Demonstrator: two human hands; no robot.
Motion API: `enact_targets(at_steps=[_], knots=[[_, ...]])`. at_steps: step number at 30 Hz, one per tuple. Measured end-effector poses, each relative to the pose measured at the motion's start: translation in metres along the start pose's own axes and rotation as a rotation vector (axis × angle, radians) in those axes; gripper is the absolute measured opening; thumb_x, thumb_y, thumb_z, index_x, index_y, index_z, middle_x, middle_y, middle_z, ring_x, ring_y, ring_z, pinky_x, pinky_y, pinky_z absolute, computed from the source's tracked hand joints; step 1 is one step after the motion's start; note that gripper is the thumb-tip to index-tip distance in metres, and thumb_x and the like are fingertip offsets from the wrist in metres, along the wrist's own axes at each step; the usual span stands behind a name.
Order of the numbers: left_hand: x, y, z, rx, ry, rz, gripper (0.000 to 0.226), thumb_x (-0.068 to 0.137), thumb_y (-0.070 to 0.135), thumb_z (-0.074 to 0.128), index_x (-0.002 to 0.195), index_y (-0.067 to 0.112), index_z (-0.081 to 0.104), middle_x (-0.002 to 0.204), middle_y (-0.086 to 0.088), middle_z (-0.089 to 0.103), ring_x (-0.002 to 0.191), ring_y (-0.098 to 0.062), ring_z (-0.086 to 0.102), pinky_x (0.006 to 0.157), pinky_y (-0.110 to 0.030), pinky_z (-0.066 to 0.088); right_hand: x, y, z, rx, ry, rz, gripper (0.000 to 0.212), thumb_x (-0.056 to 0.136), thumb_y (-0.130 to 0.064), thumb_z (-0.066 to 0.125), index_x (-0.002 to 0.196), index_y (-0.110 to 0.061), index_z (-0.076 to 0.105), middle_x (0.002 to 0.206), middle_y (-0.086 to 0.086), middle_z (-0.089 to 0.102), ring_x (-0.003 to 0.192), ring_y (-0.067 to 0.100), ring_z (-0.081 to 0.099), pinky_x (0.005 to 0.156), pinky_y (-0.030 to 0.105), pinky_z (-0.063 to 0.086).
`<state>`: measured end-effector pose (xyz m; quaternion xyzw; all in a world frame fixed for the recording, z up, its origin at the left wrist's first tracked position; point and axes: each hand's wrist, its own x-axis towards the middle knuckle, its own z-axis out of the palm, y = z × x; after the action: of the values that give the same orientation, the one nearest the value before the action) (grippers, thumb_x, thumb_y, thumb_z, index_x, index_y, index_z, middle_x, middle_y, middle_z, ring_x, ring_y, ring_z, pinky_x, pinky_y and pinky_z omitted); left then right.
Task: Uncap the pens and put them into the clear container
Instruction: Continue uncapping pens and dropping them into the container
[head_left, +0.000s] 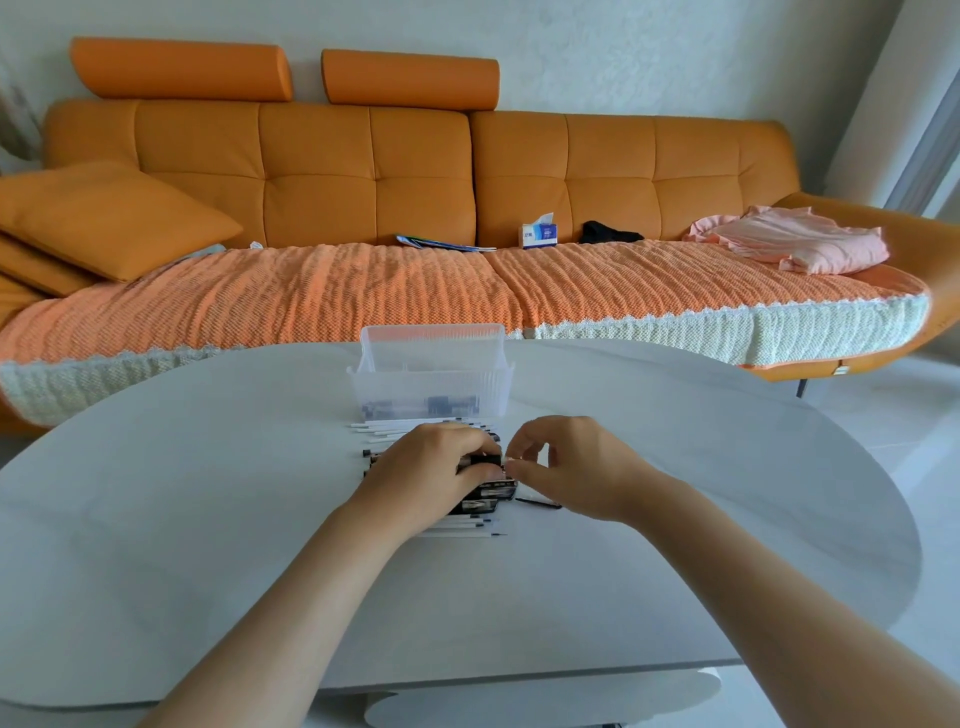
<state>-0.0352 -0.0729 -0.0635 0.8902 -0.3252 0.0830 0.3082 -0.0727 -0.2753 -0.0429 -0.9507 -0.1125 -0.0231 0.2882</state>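
Near the middle of the desk (208, 519), the left hand (431, 467) is gripping a pen (483, 460) level, steadying it while the right hand (571, 467) is pinching its end, probably to pull the cap off. Both are working right over the pile of pens (467, 530), keeping reaches short. The container (431, 364) is sitting just beyond the pile, toward the far edge, holding some dark pieces. Print on the pens and on the tissue box (539, 235) on the sofa (363, 156) is proving too small to read.

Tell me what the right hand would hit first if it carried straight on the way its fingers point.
Probably the black pen in the left hand's grip: the right hand points leftward at it, and whether they already touch is unclear.
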Motion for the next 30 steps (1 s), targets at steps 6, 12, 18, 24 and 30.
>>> enact_targets(at_steps=[6,12,18,24,30], knots=[[0.002,0.004,0.004,-0.006,-0.005,0.013,0.012,0.085,0.037,0.071,0.096,0.031,0.071,0.089,0.015,0.067,0.081,-0.002,0.06,0.07,-0.024,0.049,-0.003,0.003,-0.005,-0.005,0.005,0.009,0.009,0.092,-0.038,0.062,0.088,-0.034,0.069,0.087,-0.019,0.063,0.065,-0.007,0.054,0.062,0.02,0.04],[0.003,0.005,0.007,-0.011,-0.018,0.026,0.012,0.086,0.036,0.071,0.096,0.03,0.071,0.087,0.016,0.066,0.081,-0.001,0.059,0.069,-0.017,0.045,-0.006,0.004,-0.008,-0.027,0.014,0.0,0.009,0.088,-0.043,0.066,0.09,-0.035,0.07,0.089,-0.019,0.066,0.068,-0.004,0.057,0.065,0.022,0.046],[0.003,0.007,0.01,0.022,0.02,0.056,0.009,0.085,0.032,0.072,0.094,0.03,0.072,0.084,0.018,0.065,0.079,-0.002,0.059,0.068,-0.022,0.047,-0.005,0.004,-0.006,0.034,-0.004,0.059,0.009,0.092,-0.035,0.064,0.089,-0.031,0.072,0.085,-0.02,0.064,0.072,0.004,0.059,0.067,0.024,0.048],[0.005,0.004,0.008,0.04,0.032,0.025,0.007,0.087,0.035,0.069,0.093,0.031,0.069,0.087,0.016,0.065,0.077,-0.002,0.058,0.071,-0.031,0.05,-0.007,0.013,-0.019,-0.066,-0.016,0.107,0.015,0.086,-0.048,0.068,0.097,-0.037,0.071,0.093,-0.017,0.066,0.077,0.0,0.057,0.072,0.023,0.049],[0.003,-0.006,0.007,0.013,0.001,-0.008,0.014,0.087,0.035,0.068,0.101,0.034,0.068,0.099,0.02,0.066,0.091,-0.001,0.061,0.082,-0.032,0.052,-0.014,0.019,-0.013,-0.235,-0.105,0.13,0.021,0.084,-0.05,0.068,0.1,-0.039,0.073,0.094,-0.019,0.066,0.087,0.001,0.058,0.068,0.019,0.044]])
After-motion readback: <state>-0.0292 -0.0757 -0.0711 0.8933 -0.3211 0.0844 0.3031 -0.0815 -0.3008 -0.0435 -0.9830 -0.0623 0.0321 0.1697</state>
